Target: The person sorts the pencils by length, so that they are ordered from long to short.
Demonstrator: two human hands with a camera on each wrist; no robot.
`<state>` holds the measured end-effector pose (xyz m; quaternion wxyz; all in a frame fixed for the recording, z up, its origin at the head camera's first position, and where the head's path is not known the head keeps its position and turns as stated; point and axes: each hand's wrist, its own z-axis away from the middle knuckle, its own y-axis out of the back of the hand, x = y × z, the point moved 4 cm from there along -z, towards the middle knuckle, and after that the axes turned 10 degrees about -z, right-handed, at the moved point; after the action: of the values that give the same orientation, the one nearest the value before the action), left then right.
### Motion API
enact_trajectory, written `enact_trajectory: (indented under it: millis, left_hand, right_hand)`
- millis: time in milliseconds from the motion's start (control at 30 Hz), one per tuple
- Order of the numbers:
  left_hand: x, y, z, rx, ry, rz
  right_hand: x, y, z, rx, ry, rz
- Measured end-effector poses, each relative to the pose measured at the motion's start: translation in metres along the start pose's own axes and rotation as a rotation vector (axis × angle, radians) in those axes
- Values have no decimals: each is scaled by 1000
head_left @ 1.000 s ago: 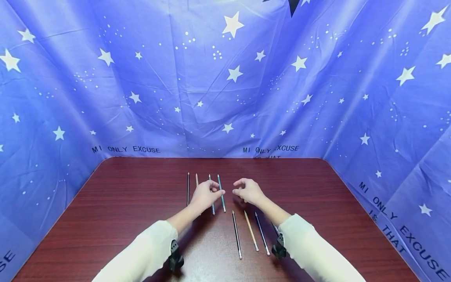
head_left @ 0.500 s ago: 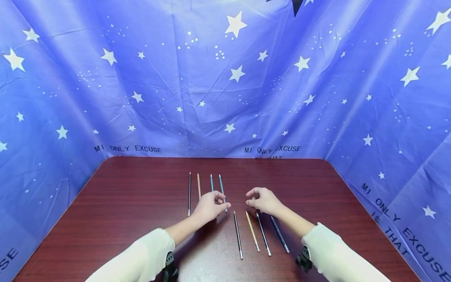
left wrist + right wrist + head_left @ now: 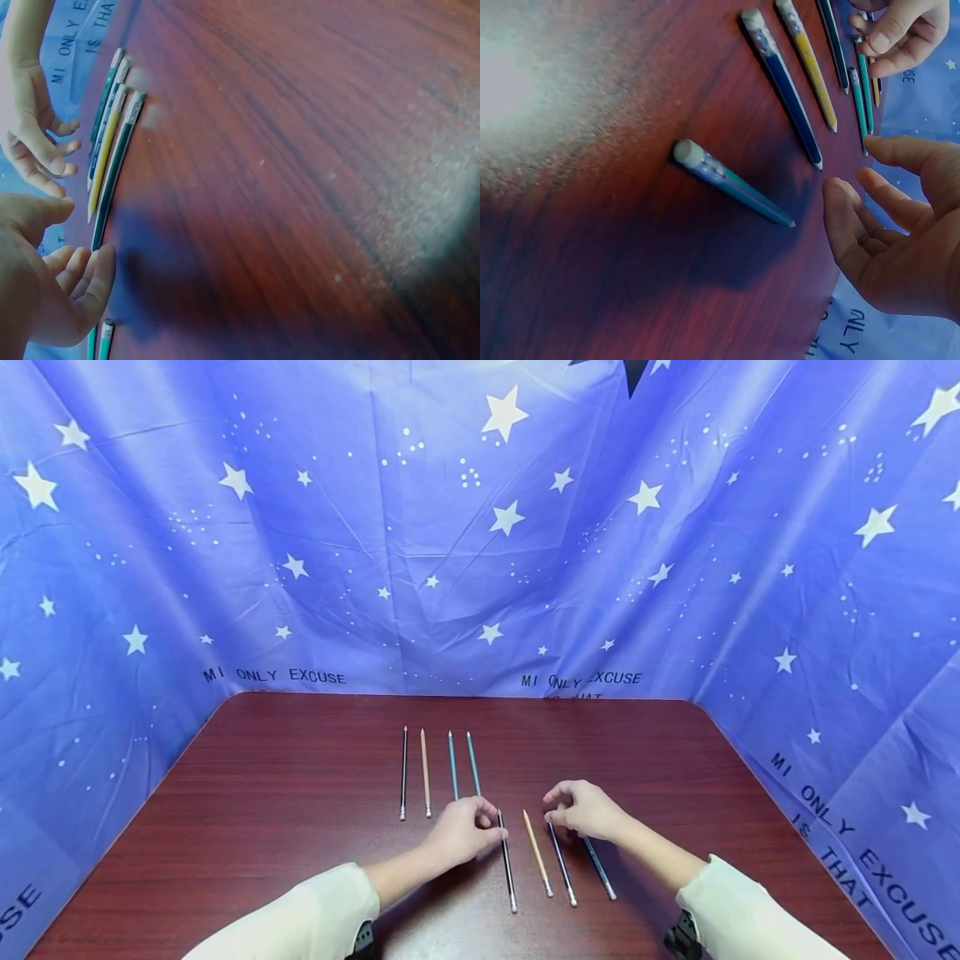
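My left hand (image 3: pixel 463 832) is over the table with loosely bent fingers and nothing between them. Its thumb and fingertips are close to the pointed end of a black pencil (image 3: pixel 507 870). Further right, my right hand (image 3: pixel 588 811) hovers with thumb and fingers apart, above the tips of a dark blue pencil (image 3: pixel 562 867) and a dark bluish-green pencil (image 3: pixel 599 870). Between the hands lies a yellow pencil (image 3: pixel 537 853). These form a near row, erasers toward me. In the right wrist view, a gap shows between the hand's fingertips (image 3: pixel 838 189) and the pencils.
Left of centre, a farther row holds a black pencil (image 3: pixel 403 777), a light wood-coloured pencil (image 3: pixel 426 777) and two teal pencils (image 3: pixel 453 766), their lower ends partly behind my left hand. A starry blue cloth (image 3: pixel 420 527) hangs behind the dark red table (image 3: pixel 247 777).
Both hands have moved right and nearer to me, the left from the teal pencils to the black one. The near row's rightmost pencil has come more into view. The pencils have stayed in place.
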<state>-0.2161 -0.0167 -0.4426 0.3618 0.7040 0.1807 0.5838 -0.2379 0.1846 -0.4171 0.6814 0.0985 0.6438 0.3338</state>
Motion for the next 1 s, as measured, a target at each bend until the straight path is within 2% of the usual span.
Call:
enact_trajectory:
  millis: [333,500,733,1000]
  left_hand:
    - [2,-8,3,18,14,-57]
    - [1,-10,1,51,18,-112]
    - [-1,-14,-2,65,40,-138]
    - [0,-16,-3,87,62,-209]
  right_hand:
    - [0,-9,8,-37,34,19]
    - [2,-11,8,-27,50,53]
    - [4,-12,9,-16,66,85]
    - [4,-13,9,9,67,132]
